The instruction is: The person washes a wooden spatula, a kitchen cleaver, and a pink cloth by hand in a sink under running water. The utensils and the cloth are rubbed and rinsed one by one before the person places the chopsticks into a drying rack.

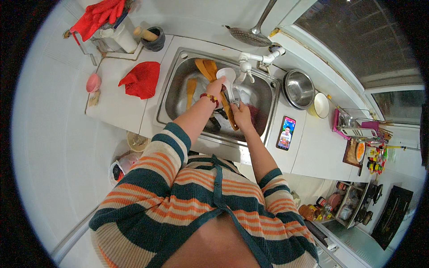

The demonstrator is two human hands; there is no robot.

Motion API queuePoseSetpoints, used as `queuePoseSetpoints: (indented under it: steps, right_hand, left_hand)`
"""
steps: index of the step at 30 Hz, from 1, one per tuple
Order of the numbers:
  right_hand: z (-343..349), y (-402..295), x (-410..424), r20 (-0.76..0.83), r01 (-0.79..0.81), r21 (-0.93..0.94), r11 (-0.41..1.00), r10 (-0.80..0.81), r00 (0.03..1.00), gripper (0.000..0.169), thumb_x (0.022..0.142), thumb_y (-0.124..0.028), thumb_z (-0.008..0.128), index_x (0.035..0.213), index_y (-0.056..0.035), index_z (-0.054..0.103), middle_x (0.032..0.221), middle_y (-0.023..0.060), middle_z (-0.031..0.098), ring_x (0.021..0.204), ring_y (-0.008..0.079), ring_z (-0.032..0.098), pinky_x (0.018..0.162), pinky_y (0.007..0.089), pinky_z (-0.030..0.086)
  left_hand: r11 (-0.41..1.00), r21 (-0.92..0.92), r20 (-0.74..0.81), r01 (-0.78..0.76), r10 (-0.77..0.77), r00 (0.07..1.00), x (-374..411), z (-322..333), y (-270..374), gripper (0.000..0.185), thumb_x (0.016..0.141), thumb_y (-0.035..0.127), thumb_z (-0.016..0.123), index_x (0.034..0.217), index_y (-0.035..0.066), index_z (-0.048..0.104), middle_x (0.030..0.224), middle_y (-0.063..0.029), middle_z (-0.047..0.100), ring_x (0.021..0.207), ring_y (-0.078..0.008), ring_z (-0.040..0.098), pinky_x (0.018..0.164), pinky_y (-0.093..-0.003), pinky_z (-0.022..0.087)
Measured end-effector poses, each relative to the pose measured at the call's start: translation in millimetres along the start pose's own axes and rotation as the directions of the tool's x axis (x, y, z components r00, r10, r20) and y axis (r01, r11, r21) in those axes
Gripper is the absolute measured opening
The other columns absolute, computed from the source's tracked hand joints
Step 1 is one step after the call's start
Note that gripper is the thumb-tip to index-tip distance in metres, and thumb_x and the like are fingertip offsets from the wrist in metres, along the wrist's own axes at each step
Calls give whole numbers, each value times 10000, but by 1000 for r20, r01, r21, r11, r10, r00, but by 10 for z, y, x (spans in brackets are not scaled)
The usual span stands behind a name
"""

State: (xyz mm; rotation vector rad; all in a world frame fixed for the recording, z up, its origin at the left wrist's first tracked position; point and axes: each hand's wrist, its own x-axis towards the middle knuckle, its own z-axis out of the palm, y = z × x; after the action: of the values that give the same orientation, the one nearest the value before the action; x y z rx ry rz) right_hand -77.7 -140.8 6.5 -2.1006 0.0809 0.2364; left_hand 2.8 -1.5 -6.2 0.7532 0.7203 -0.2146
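Observation:
A white ladle (227,74) is held over the stainless steel sink (176,115). My left hand (215,87), with a beaded bracelet at its wrist, grips the ladle near its bowl. My right hand (242,115) closes around the lower handle, where a small greyish thing, perhaps a scrubber, shows at the fingers. Beneath the hands, a long wooden spatula (230,114) slants across the basin. Another wooden spatula (191,89) rests at the basin's left side. Dark-handled utensils (215,123) lie low in the sink, partly hidden by my left forearm.
A white faucet (246,63) juts over the sink's back right. Left of the basin lies a red cloth (142,80), with a stone mortar (154,39) behind. Right of it are stacked metal bowls (299,88), a yellow bowl (320,105) and a lit phone (286,133). A skimmer (250,36) hangs above.

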Motion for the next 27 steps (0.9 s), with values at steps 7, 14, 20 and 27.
queuePoseSetpoints:
  steps: [7,14,20,27]
  right_hand:
    - [74,-268,-31,32,-110,104,988,107,994,394,840,-330,510,903,53,574,850,281,583,852,415,564,732,436,428]
    - [46,-7,-37,320,-334,170,927,268,909,318,883,-302,499,949,2,568,787,49,601,710,115,575,633,265,487]
    - [-157,33,194,82,-108,515,850,76,994,380,881,-331,489,1159,-72,479,1041,51,549,915,157,520,772,292,429]
    - [-179,-439,496,245,-289,825,486,153,957,439,884,-371,458,1186,-52,442,1119,70,496,1018,183,466,870,324,360]
  left_hand:
    - [972,97,170,215,-229,958,-114,-135,-184,255,834,170,556,1009,-12,529,953,-127,591,794,-232,581,657,-393,489]
    - [936,352,-11,-24,29,1000,-320,-283,27,202,809,175,558,858,-21,554,706,-103,603,607,-194,622,482,-318,454]
    - [857,516,115,2,-72,991,-550,-203,167,193,828,200,558,722,41,533,582,-17,500,445,-110,457,404,-243,370]
    - [794,598,174,105,-256,951,-845,-55,101,202,850,227,561,763,47,534,539,14,446,414,-75,364,374,-234,294]
